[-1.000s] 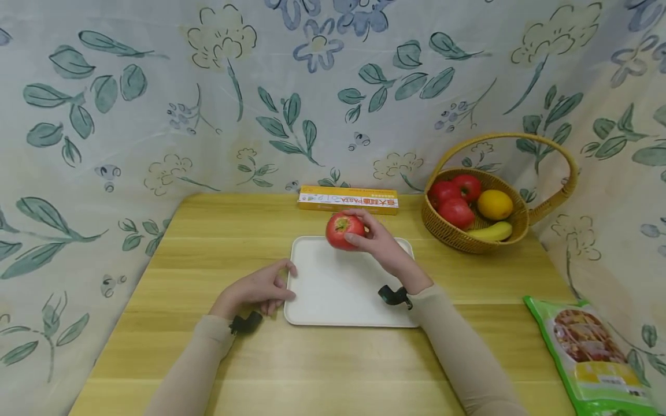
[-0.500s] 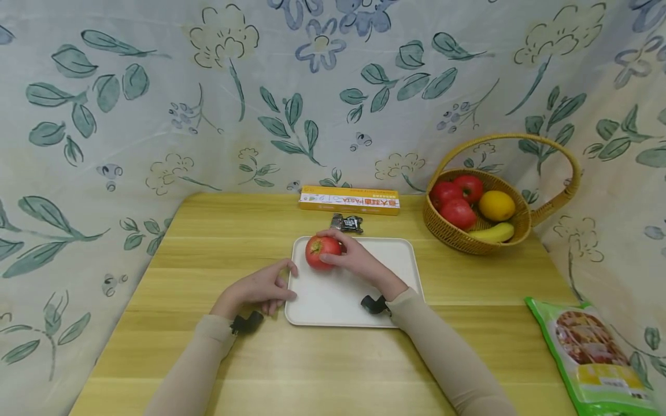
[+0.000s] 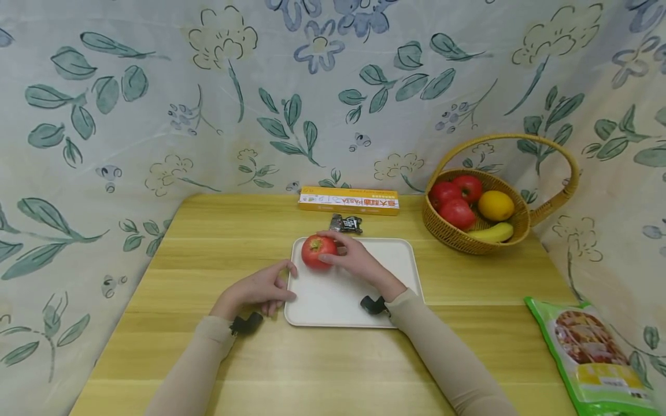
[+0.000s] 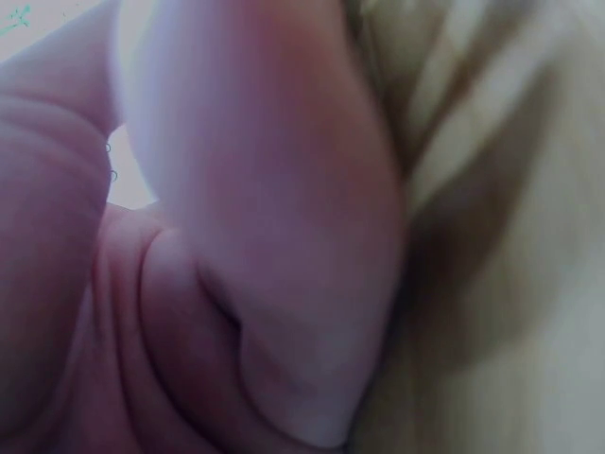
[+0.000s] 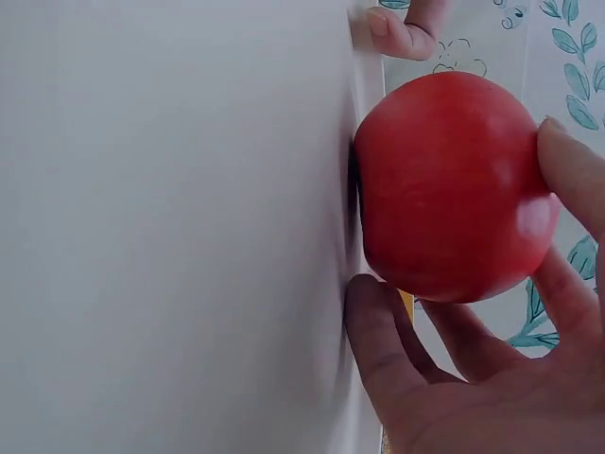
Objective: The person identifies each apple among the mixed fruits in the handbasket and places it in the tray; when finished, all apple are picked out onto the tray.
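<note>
In the head view a red apple point(image 3: 317, 252) sits at the far left part of a white rectangular tray point(image 3: 338, 306). My right hand point(image 3: 356, 260) holds it from the right, thumb on the near side and fingers on the far side. The right wrist view shows the apple point(image 5: 454, 189) close against the tray's white surface, with the thumb on it and fingers around its lower side. My left hand point(image 3: 260, 287) rests at the tray's left edge, index fingertip and thumb touching the rim a little apart. In the left wrist view, its fingers point(image 4: 255, 218) fill much of the picture.
Behind the tray lie a small black and silver packet point(image 3: 346, 223) and a yellow pasta box point(image 3: 348, 200). A wicker basket point(image 3: 463, 245) with red apples, a lemon and a banana stands back right. A green-edged food bag point(image 3: 593, 358) lies front right on the wooden table point(image 3: 312, 370).
My right hand has carried the apple left and down onto the tray's far left part, uncovering the small packet behind. My left hand has stayed at the rim.
</note>
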### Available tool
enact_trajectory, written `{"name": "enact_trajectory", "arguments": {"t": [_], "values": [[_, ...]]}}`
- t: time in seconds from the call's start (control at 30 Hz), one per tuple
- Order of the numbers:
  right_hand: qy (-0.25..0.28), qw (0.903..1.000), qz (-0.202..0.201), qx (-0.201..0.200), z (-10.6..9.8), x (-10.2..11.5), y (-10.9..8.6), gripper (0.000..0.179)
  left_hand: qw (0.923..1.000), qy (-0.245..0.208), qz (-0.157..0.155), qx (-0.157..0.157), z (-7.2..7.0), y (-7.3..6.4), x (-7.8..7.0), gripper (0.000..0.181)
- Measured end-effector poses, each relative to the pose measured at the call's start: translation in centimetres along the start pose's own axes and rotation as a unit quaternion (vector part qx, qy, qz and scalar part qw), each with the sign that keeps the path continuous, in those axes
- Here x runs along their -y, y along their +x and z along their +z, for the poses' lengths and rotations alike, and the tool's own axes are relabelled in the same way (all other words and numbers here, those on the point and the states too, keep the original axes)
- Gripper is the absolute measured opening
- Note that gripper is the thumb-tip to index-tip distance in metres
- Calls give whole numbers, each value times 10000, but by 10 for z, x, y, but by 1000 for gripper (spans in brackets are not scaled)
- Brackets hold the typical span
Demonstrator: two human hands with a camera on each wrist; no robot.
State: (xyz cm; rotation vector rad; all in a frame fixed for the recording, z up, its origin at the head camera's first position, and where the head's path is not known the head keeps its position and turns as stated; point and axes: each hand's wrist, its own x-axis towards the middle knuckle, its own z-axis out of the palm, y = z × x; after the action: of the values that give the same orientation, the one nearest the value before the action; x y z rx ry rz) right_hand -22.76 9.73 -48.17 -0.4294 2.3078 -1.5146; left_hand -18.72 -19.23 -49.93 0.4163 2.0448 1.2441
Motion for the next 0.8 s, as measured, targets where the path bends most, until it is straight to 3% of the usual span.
{"name": "enact_trajectory", "arguments": {"t": [0.5, 0.67, 0.8], "values": [[-222, 9995, -211, -5, 1, 1, 1, 69, 10000, -30, -38, -7, 0, 0, 0, 54], [-521, 9979, -350, -134, -13, 9, -4, 70, 10000, -80, -26, -6, 2, -1, -2, 53], [-585, 9960, -506, -455, -37, 23, -13, 67, 9999, -127, -38, -27, 2, -2, -4, 53]]}}
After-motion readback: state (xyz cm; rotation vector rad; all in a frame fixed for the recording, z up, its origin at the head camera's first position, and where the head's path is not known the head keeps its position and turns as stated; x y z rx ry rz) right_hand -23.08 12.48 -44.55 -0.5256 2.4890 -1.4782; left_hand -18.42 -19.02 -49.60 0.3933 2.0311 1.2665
